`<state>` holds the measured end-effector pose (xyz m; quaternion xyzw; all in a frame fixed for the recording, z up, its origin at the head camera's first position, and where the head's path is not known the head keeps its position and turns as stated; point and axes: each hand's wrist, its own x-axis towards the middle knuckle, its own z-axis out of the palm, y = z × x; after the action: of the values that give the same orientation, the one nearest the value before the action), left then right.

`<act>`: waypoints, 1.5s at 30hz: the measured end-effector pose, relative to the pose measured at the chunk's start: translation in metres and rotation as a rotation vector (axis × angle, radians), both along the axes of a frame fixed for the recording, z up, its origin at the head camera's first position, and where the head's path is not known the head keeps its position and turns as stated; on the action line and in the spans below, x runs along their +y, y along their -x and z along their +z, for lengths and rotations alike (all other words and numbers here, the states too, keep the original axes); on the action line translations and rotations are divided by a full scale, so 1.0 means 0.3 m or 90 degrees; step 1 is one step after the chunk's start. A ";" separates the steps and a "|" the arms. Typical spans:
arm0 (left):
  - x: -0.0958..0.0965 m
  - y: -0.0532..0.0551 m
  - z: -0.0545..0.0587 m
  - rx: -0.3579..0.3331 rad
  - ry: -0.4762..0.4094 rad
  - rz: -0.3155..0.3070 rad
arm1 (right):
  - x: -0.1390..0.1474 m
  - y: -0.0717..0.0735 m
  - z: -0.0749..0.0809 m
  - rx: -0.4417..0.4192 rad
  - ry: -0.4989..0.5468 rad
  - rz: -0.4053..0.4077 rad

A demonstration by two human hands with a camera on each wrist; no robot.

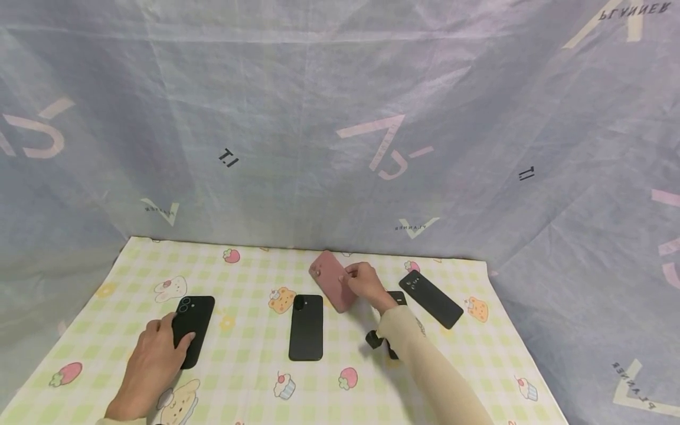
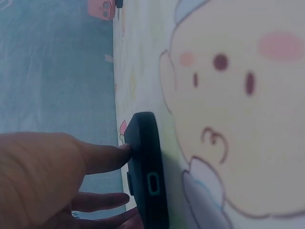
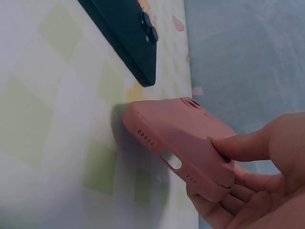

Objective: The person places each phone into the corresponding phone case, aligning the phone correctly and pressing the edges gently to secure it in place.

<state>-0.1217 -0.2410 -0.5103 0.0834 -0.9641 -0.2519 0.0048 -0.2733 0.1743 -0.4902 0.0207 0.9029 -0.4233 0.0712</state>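
In wrist views only: 2 port slots (image 3: pixel 170 160) (image 2: pixel 153 183); hands (image 1: pixel 156 348) (image 1: pixel 365 280) pinching black case (image 1: pixel 196 316), pink case (image 1: pixel 330 282).

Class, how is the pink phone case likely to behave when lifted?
The pink phone case is probably light: its bottom cutout looks see-through, suggesting an empty shell. It seems fairly stiff, showing no sag where the right hand grips its edge. Its broad, flat back makes rolling unlikely.
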 end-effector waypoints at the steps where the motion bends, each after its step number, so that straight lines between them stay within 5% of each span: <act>1: 0.001 0.000 0.003 0.001 -0.001 -0.001 | 0.000 -0.003 0.002 -0.001 0.003 -0.005; 9: 0.000 -0.001 0.014 -0.024 -0.012 -0.007 | 0.006 -0.046 0.021 0.003 0.035 -0.057; 18: 0.002 -0.006 0.003 -0.049 0.005 -0.012 | 0.023 -0.105 0.021 0.033 0.060 -0.059; 26: 0.011 -0.012 0.011 -0.007 -0.051 -0.054 | 0.037 -0.156 0.018 0.023 0.079 -0.078; 36: 0.144 -0.019 0.034 0.056 -0.196 -0.108 | 0.050 -0.231 -0.007 0.033 0.099 -0.099; 45: 0.255 -0.011 0.033 0.073 -0.224 -0.143 | 0.056 -0.295 -0.020 0.032 0.129 -0.110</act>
<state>-0.1183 -0.1645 -0.5002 -0.0393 -0.9065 -0.4199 0.0166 -0.1848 0.1910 -0.4964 0.0808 0.8517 -0.5176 0.0135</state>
